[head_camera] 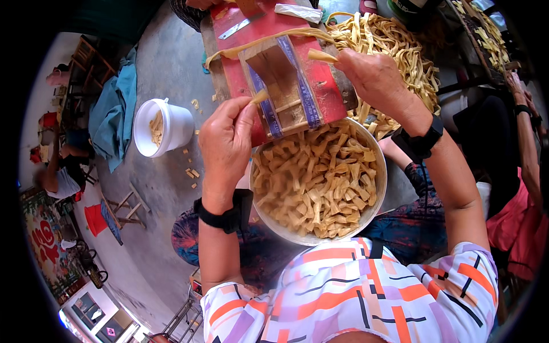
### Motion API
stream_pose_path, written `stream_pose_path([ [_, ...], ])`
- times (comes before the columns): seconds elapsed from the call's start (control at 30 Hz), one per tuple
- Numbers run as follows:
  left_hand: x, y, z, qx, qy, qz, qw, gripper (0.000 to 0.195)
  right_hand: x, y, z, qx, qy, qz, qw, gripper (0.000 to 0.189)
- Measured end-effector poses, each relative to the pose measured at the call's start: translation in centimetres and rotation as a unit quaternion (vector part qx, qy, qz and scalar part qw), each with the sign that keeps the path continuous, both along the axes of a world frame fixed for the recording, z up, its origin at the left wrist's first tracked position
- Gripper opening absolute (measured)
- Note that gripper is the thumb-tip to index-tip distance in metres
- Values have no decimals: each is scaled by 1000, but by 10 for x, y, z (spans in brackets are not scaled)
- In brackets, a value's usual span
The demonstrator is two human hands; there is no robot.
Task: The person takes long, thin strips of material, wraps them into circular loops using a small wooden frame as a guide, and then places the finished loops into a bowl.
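My left hand point(227, 135) pinches a short piece of yellowish dried strip point(260, 96) between thumb and fingers, at the left side of a wooden trough point(272, 70) edged with blue printed tape. Up and to the right, my right hand point(373, 75) grips another strip point(321, 55), whose flat end sticks out toward the trough. The trough rests on a red board point(332, 92). A longer strip point(274, 36) lies across the board behind it. Below the board's near edge, a round metal basin point(381, 188) between my legs holds many short pieces, pinched in the middle with flared ends.
A metal blade point(241, 26) and folded white paper point(299, 12) lie on the board's far part. Long strips point(386, 38) are heaped at the right. A white bucket point(178, 126) holds scraps on the floor. Another person's hand point(201, 3) is beyond the board; another person's arms point(525, 115) are at the right.
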State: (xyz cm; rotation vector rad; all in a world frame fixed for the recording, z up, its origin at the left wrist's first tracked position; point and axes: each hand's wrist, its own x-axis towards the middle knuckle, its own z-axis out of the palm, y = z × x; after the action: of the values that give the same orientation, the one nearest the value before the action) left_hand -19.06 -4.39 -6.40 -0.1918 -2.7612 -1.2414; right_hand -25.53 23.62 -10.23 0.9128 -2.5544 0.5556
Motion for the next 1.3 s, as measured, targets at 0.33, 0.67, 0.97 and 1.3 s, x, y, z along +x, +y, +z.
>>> stream_pose_path([
  [0.33,92,28,45,253,-219,-64,940,44,95,-14,47,-23,116,209,971,34],
  [0.67,147,26,52,469,-353,-130,799,18,118,7,82,-2,176,87,980,36],
  [0.97,175,22,79,559,-83,-213,797,32,209,-15,65,-212,-346,280,870,42],
  [1.3,188,47,80,-116,200,-283,931,23,235,-18,87,-406,-698,193,557,27],
])
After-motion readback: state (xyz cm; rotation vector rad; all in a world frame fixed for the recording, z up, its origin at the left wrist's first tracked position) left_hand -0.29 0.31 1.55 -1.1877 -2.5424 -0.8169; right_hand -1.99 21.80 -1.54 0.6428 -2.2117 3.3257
